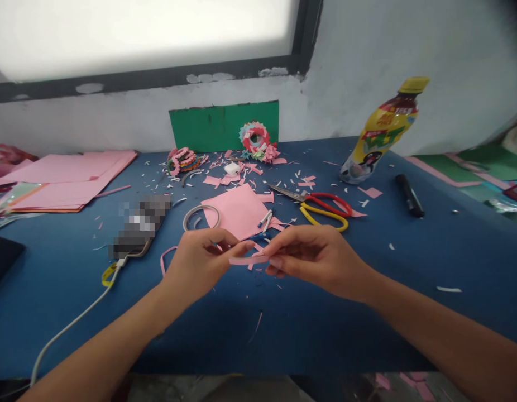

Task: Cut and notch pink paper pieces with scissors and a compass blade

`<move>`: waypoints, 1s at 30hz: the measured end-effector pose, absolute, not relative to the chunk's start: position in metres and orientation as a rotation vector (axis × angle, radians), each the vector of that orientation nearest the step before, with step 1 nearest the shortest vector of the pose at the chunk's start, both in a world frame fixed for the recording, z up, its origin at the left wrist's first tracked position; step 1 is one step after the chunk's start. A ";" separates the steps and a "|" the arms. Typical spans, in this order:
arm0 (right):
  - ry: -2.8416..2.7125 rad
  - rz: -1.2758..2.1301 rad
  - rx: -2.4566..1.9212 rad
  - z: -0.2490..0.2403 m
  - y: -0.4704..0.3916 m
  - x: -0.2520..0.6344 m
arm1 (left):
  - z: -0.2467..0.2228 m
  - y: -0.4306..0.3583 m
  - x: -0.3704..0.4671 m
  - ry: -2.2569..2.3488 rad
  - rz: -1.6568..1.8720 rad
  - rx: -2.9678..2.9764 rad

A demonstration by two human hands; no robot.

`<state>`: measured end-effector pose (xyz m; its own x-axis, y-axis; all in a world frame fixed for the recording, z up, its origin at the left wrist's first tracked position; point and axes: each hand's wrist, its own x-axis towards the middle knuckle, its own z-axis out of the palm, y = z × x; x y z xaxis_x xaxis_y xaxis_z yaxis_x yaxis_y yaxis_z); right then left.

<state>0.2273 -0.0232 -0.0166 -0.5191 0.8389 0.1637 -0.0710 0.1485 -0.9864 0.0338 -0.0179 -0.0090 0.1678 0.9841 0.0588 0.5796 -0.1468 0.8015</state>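
A narrow pink paper strip point(248, 260) is stretched between my two hands above the near middle of the blue table. My left hand point(204, 257) pinches its left part between thumb and fingers. At the other end, the thumb and fingertips of my right hand point(312, 254) close on the strip. Just beyond my hands lies a pink paper square point(237, 209), with a grey ring of tape point(202, 218) at its left edge. Scissors point(317, 206) with one red and one yellow handle rest to the right, blades slightly apart.
Pink paper sheets point(74, 178) are stacked at the left. A phone point(139, 226) with a white cable point(74, 321) lies nearer. A yellow-labelled bottle point(379, 137) stands back right, near a black marker point(409, 195). Folded paper rings point(255, 138) and scraps lie before a green board point(223, 125).
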 end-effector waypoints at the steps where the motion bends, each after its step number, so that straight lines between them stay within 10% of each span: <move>1: -1.679 1.454 -0.756 -0.017 -0.023 0.228 | -0.009 -0.018 0.034 1.472 0.813 1.830; 30: -1.683 1.524 -0.936 -0.033 0.004 0.232 | -0.023 -0.013 0.030 1.174 0.904 1.726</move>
